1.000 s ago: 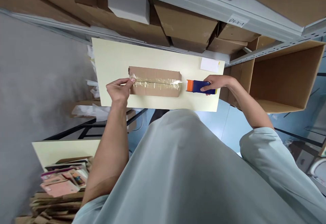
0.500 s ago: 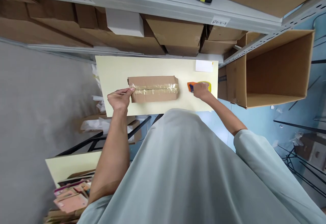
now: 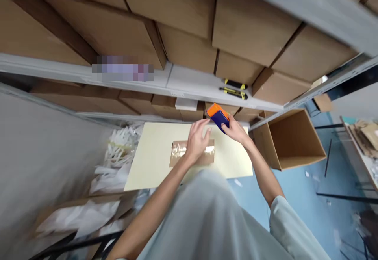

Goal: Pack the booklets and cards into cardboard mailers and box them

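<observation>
My right hand (image 3: 236,130) grips an orange and dark blue tape dispenser (image 3: 219,118), raised above the far side of the cream tabletop (image 3: 153,153). Just left of the dispenser is my left hand (image 3: 197,140), its fingers apart and curved, holding nothing that I can see. Below it lies a small cardboard box (image 3: 176,159) with shiny clear tape along its top. My left hand and wrist hide the middle of the box.
Grey shelves with cardboard boxes (image 3: 186,0) rise behind the table. Two yellow and black utility knives (image 3: 234,88) lie on a shelf. A large open carton (image 3: 280,138) stands at right. White packing material (image 3: 118,149) is heaped at left.
My left hand has let go of the box's left end and moved right, over the box. My right hand has lifted the tape dispenser off the table. The view has tilted up toward the shelves.
</observation>
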Tool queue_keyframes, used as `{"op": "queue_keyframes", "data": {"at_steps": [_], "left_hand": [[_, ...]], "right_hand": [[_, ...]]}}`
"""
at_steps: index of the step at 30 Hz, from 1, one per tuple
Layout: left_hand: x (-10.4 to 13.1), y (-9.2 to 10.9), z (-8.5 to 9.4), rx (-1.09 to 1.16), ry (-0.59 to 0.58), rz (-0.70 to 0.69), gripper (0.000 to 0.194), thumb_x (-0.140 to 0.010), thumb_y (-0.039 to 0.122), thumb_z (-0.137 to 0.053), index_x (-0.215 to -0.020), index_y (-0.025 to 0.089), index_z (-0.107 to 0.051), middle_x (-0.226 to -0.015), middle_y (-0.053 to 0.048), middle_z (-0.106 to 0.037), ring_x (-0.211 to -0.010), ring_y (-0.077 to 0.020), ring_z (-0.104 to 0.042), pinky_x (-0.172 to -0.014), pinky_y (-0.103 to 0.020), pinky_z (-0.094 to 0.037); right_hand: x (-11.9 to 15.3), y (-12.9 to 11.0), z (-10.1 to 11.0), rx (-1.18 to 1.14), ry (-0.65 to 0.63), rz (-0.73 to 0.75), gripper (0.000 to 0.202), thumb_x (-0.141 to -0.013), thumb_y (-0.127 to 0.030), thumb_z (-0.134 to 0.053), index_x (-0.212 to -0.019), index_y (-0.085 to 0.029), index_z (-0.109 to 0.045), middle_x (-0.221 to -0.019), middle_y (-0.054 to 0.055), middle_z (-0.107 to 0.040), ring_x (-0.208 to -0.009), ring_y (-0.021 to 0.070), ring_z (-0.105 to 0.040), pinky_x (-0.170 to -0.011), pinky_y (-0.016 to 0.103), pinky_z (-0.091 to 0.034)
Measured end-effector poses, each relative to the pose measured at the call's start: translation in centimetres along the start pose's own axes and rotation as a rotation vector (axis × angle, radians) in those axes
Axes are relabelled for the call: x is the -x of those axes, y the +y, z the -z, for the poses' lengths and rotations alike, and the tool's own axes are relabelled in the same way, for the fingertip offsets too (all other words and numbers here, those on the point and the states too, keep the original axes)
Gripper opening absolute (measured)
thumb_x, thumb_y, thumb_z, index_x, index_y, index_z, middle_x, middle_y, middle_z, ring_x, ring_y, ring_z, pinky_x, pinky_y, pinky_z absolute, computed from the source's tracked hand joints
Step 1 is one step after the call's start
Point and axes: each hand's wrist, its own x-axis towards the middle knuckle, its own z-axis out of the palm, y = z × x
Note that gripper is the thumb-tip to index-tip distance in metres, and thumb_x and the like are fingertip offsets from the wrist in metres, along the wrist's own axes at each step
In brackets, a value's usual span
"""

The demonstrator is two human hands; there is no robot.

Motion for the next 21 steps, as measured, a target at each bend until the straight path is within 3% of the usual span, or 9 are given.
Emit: {"op": "queue_keyframes", "data": {"at_steps": [2,5,9,13,16,19,21], "left_hand": [[-3.4,1.3,-0.3,0.025,0.055,-0.092,0.042,-0.109,0.030,-0.054,-0.148,0.020,-0.065,-0.148,-0.016,-0.068,-0.141,-0.0292,-0.064,-0.126,-0.049,-0.050],[-7.6,1.3,0.2,0.016,0.104,-0.081,0.053,-0.104,0.020,-0.052,-0.156,0.017,-0.059,-0.166,-0.019,-0.056,-0.155,-0.0322,-0.055,-0.132,-0.053,-0.045],[-9.5,0.4,1.4,0.010,0.076,-0.057,0.060,-0.100,0.015,-0.050,-0.159,0.018,-0.057,-0.165,-0.016,-0.059,-0.156,-0.0325,-0.055,-0.133,-0.055,-0.043],[-7.1,-0.2,3.0,0.010,0.064,-0.055,0.052,-0.105,0.021,-0.050,-0.155,0.018,-0.062,-0.158,-0.016,-0.066,-0.149,-0.0311,-0.060,-0.130,-0.054,-0.047],[-3.7,-2.5,4.3,0.000,0.055,0.054,0.049,-0.105,0.025,-0.052,-0.153,0.018,-0.064,-0.157,-0.015,-0.068,-0.148,-0.0315,-0.062,-0.130,-0.054,-0.048],[1.1,-7.0,5.5,-0.023,0.038,0.280,0.051,-0.101,0.029,-0.061,-0.150,0.017,-0.066,-0.156,-0.017,-0.068,-0.148,-0.0338,-0.063,-0.130,-0.053,-0.048],[5.2,-10.2,6.4,-0.047,0.034,0.488,0.053,-0.099,0.032,-0.065,-0.149,0.015,-0.066,-0.154,-0.020,-0.069,-0.144,-0.0363,-0.066,-0.127,-0.054,-0.050]], "right_hand": [[-3.4,-3.3,1.3,0.012,0.088,0.128,0.049,-0.108,-0.042,-0.053,-0.145,-0.011,-0.050,-0.133,0.023,-0.076,-0.118,0.0364,-0.076,-0.099,0.044,-0.060],[-8.3,-7.4,2.8,0.156,0.168,0.270,0.048,-0.110,-0.034,-0.049,-0.149,-0.006,-0.046,-0.139,0.028,-0.072,-0.128,0.0384,-0.072,-0.109,0.048,-0.055],[-13.4,-10.5,2.7,0.372,0.185,0.286,0.047,-0.109,-0.021,-0.049,-0.152,-0.002,-0.048,-0.137,0.029,-0.074,-0.133,0.0383,-0.069,-0.121,0.051,-0.045],[-16.7,-11.3,1.6,0.434,0.141,0.214,0.051,-0.108,-0.020,-0.052,-0.156,-0.001,-0.049,-0.142,0.030,-0.072,-0.140,0.0373,-0.065,-0.126,0.054,-0.041],[-17.5,-10.5,1.0,0.415,0.192,0.217,0.055,-0.109,-0.022,-0.048,-0.160,-0.001,-0.048,-0.153,0.031,-0.065,-0.148,0.0388,-0.058,-0.129,0.058,-0.039],[-15.2,-7.5,-1.3,0.312,0.363,0.279,0.062,-0.113,-0.032,-0.039,-0.169,-0.005,-0.039,-0.172,0.028,-0.047,-0.163,0.0392,-0.042,-0.135,0.062,-0.030],[-11.1,-4.2,-4.6,0.193,0.454,0.265,0.067,-0.116,-0.043,-0.031,-0.175,-0.010,-0.030,-0.180,0.024,-0.037,-0.170,0.0366,-0.031,-0.138,0.063,-0.025]]}}
